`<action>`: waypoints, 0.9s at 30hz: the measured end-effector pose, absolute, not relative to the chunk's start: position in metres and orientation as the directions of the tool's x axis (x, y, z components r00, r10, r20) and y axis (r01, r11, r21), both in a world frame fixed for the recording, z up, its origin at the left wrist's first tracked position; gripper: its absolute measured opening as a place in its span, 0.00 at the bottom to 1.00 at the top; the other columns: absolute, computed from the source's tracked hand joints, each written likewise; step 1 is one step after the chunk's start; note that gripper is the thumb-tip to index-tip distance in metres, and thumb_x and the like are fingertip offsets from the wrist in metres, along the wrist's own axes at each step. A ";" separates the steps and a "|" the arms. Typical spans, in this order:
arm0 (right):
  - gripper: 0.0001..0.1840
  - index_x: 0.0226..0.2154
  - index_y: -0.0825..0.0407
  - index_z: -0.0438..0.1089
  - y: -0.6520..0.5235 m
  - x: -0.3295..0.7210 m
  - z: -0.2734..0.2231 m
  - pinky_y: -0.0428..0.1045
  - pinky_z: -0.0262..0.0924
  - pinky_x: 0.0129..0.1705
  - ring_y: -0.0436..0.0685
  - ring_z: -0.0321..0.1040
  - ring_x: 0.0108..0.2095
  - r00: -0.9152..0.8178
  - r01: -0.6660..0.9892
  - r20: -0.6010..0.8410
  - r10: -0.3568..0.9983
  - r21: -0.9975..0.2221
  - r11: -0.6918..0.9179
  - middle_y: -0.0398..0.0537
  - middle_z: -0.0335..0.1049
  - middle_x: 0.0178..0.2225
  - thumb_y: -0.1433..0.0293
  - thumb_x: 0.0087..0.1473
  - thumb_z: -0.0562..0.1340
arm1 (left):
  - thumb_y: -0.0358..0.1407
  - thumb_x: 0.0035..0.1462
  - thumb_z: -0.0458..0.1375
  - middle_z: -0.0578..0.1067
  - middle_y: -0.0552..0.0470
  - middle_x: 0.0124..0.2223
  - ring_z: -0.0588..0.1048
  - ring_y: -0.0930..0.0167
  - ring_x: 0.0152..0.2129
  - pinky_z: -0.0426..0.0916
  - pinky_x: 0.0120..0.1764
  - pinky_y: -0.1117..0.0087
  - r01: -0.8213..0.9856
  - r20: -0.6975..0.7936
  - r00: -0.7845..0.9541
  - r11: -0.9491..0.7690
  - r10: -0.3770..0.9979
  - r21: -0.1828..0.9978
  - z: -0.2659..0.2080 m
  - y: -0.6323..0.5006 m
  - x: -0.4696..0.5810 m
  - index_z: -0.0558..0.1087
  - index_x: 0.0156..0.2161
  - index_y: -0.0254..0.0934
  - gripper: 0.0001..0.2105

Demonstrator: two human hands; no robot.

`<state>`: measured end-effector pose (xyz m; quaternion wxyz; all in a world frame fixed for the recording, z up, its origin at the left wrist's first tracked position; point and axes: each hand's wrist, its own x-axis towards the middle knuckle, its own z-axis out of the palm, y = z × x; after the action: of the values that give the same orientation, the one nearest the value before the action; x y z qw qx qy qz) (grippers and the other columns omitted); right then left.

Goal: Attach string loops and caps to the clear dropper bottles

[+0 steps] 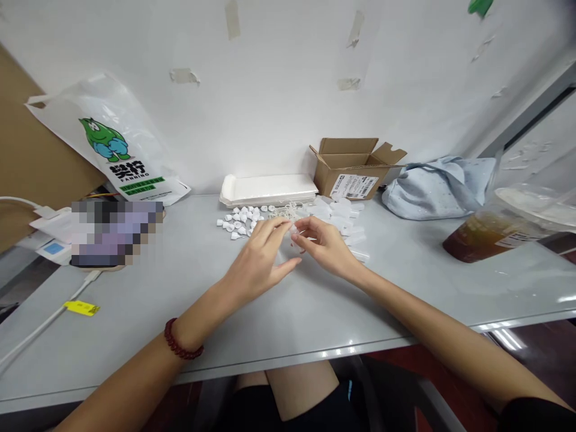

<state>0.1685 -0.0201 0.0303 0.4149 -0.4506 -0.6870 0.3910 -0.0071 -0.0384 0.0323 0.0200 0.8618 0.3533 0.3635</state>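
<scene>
Over the middle of the table my left hand (256,258) has its fingers stretched forward and its thumb held apart, its fingertips close to those of the other hand. My right hand (326,246) is pinched, thumb against fingers; something small and pale seems to be at its fingertips, too small to name. Small white plastic caps (243,217) lie scattered beyond my left hand. A tangle of thin off-white loops (290,210) lies just past my fingertips. Clear plastic tubes (353,223) are heaped behind my right hand, which partly covers them.
Along the wall stand a flat white tray (270,187) and an open cardboard box (346,171). A light blue cloth bag (434,189) and a tilted drink cup (483,234) are on the right. To the left are a phone (119,234), a cable (42,330) and a white plastic bag (148,162).
</scene>
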 end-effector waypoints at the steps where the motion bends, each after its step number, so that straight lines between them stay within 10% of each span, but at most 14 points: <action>1: 0.09 0.38 0.54 0.66 -0.022 0.167 0.031 0.50 0.69 0.32 0.53 0.70 0.32 -0.263 0.281 0.205 0.943 -0.918 0.279 0.48 0.71 0.32 0.68 0.53 0.61 | 0.35 0.55 0.60 0.68 0.40 0.53 0.66 0.58 0.51 0.66 0.51 0.51 0.606 0.600 0.500 -0.748 0.624 0.272 0.031 -0.038 -0.007 0.62 0.55 0.36 0.23; 27: 0.07 0.31 0.55 0.64 -0.019 0.169 0.035 0.48 0.63 0.28 0.51 0.66 0.27 -0.303 0.289 0.018 0.953 -0.951 0.110 0.44 0.67 0.26 0.69 0.50 0.62 | 0.29 0.53 0.61 0.73 0.41 0.47 0.67 0.60 0.45 0.69 0.47 0.56 0.611 0.623 0.533 -0.770 0.573 0.185 0.024 -0.035 -0.007 0.69 0.47 0.31 0.15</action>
<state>0.1688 -0.0192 0.0355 0.3529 -0.4732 -0.6559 0.4704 -0.0069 -0.0354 0.0238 -0.0280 0.8750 0.3383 0.3453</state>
